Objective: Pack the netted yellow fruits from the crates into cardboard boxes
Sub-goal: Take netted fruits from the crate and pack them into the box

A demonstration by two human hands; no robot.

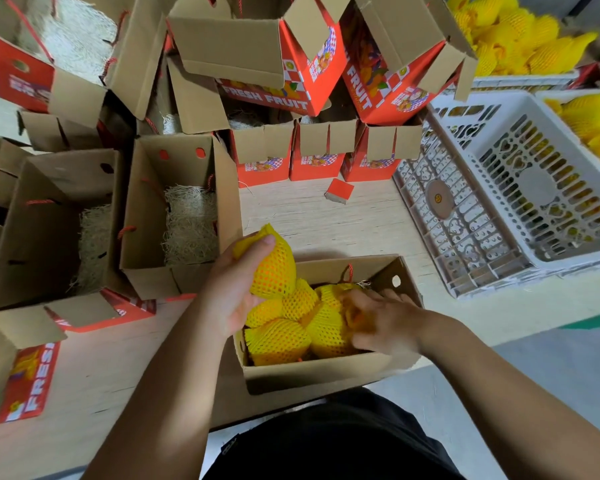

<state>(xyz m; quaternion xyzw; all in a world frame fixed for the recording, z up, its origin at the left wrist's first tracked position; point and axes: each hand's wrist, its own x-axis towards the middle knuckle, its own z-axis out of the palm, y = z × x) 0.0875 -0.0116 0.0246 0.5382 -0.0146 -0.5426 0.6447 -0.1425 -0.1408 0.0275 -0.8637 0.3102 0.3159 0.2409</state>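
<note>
An open cardboard box (pixel 326 372) sits at the table's near edge with several yellow netted fruits (pixel 284 336) packed inside. My left hand (pixel 232 289) grips one more netted fruit (pixel 272 268) just above the box's left side, thumb over its top. My right hand (pixel 378 320) lies inside the box on the right, fingers spread and pressing on a packed fruit (pixel 329 296). More netted fruits (pixel 513 39) fill crates at the far right.
Two open boxes lined with straw (pixel 191 223) stand to the left. Red "FRESH FRUIT" boxes (pixel 291 64) are stacked at the back. An empty white crate (pixel 520 188) stands at the right, another with fruits (pixel 593 126) beside it. A small red carton (pixel 339 191) lies mid-table.
</note>
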